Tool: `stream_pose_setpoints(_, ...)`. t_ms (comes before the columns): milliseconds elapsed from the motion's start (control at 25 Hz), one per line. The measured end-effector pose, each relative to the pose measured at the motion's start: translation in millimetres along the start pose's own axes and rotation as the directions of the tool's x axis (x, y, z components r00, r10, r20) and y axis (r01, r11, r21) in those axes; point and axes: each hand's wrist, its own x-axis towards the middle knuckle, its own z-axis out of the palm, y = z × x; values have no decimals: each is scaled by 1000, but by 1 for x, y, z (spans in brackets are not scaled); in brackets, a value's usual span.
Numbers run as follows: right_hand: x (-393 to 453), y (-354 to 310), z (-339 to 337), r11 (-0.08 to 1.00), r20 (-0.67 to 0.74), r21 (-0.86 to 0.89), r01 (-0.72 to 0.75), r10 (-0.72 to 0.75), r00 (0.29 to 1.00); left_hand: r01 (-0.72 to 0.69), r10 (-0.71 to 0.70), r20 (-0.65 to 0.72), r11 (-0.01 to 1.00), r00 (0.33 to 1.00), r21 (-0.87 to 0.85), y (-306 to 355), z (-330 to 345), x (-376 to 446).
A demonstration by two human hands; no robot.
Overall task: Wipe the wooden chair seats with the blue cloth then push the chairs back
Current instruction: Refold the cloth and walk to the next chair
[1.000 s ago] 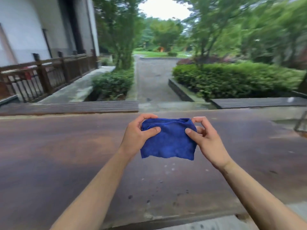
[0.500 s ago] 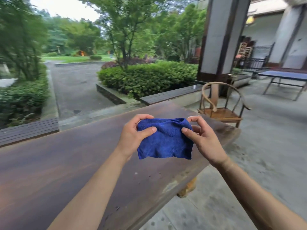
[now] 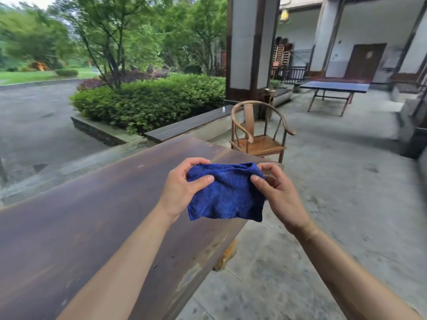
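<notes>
Since half a second ago the view has been swung further right, so the chair (image 3: 260, 132) is seen nearer and more central. Blue cloth (image 3: 227, 192) is held up above the table (image 3: 92, 215) end, its top corners pinched by left hand (image 3: 182, 188) and right hand (image 3: 277, 192), fingers clamped on it.

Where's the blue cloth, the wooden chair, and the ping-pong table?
blue cloth (image 3: 227, 195): head view, middle of the fabric.
wooden chair (image 3: 262, 144): head view, on the seat.
ping-pong table (image 3: 335, 86): head view, on the blue top.
</notes>
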Motion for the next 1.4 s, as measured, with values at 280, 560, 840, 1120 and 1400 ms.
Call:
stream_pose_setpoints(280,69,53,-37,998,-127,-43,-39,33,991,19,-15,99,999,995,-39,-63,43,95)
stream_pose_setpoints(560,172,97,-72,988,-267,-112,-107,73,961,22,-2,226,996,974,-86,-117,84,226)
stream_pose_setpoints(840,243,127,-118,975,-396,-177,-136,56,917,56,9,340,982,940,-181,-157,142,323)
stream_pose_setpoints(1120,307,167,-210,957,-430,-241,-159,41,902,54,26,392,980,920,-190,-192,235,399)
stream_pose_setpoints(1400,394,208,-341,956,-386,-246,-158,53,921,48,3,334,988,943,-146,-212,353,486)
